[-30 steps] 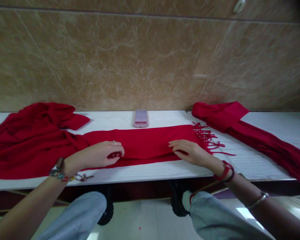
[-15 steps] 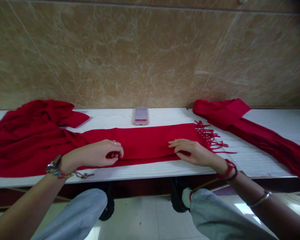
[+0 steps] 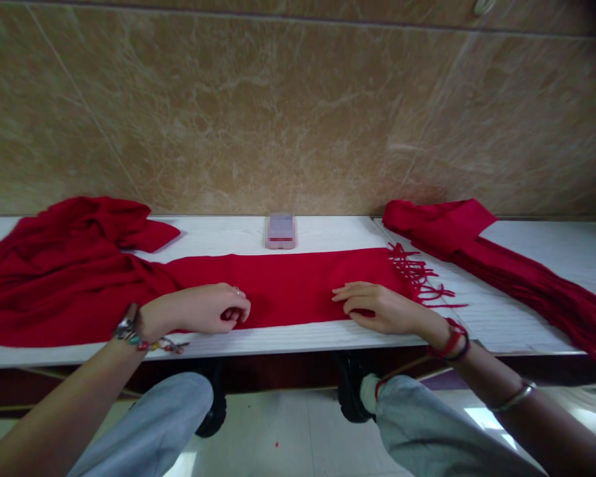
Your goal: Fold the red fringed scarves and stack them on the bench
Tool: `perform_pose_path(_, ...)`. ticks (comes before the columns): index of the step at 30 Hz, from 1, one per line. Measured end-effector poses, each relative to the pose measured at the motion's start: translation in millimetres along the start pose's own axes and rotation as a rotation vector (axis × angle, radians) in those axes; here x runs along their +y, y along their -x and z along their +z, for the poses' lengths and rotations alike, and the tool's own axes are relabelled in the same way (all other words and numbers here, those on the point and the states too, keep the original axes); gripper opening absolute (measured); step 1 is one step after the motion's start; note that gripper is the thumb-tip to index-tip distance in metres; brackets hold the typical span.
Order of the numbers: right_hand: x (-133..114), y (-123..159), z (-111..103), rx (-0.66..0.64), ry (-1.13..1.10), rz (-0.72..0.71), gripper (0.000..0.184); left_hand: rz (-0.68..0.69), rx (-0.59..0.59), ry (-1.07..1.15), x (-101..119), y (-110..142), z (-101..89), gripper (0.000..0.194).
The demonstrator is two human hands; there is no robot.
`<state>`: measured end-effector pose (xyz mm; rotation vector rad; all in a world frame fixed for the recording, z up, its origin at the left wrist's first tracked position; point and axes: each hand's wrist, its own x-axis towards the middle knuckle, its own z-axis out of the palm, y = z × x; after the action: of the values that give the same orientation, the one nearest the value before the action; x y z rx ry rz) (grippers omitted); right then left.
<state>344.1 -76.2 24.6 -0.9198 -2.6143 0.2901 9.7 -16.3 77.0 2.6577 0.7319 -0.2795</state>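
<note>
A red scarf lies flat along the white bench, its fringed end to the right and its left part heaped in loose folds. My left hand is at the scarf's near edge, fingers curled in and closed on the cloth. The fingertips are partly hidden. My right hand rests nearer the fringe, fingers stretched out over the cloth and the thumb apart by the near edge. Between the hands the cloth lies smooth.
A phone lies behind the scarf against the brown marbled wall. Another red scarf, folded over itself, lies to the right on the white bench. My knees and shoes are below the bench's front edge.
The crease along the scarf's near edge between my hands has been smoothed out flat. Both hands have shifted only slightly; the left has moved a little to the right.
</note>
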Motion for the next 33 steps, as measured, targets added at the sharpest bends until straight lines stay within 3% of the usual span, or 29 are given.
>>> perform_pose_path(3, -1, 1, -3, 0.054, 0.001, -0.003, 0.018, 0.014, 0.04, 0.005, 2, 4, -6.2, 0.023)
perform_pose_path(10, -3, 1, -4, -0.063, -0.031, 0.018, 0.02, -0.037, -0.059, 0.063, 3, -4, 5.0, 0.02)
perform_pose_path(14, -4, 0, -5, -0.082, -0.021, 0.031, 0.015, -0.035, -0.074, 0.053, 4, -5, 1.8, 0.012)
perform_pose_path(16, -5, -3, -5, -0.044, -0.006, 0.049, 0.015, -0.002, -0.005, 0.008, 5, -7, -0.9, 0.016)
perform_pose_path(20, -12, -18, 5, 0.078, 0.1, 0.146, 0.036, 0.007, 0.281, -0.131, 13, -30, 5.9, 0.028)
perform_pose_path(23, -18, -31, 19, 0.018, 0.213, 0.246, 0.048, -0.081, 0.413, -0.21, 21, -58, 22.3, 0.04)
perform_pose_path(28, -16, -28, 28, -0.102, 0.322, 0.355, 0.05, -0.261, 0.26, -0.163, 22, -91, 46.4, 0.059)
perform_pose_path(33, 2, 13, 17, -0.122, 0.451, 0.537, 0.048, -0.272, 0.224, -0.142, 14, -95, 50.1, 0.061)
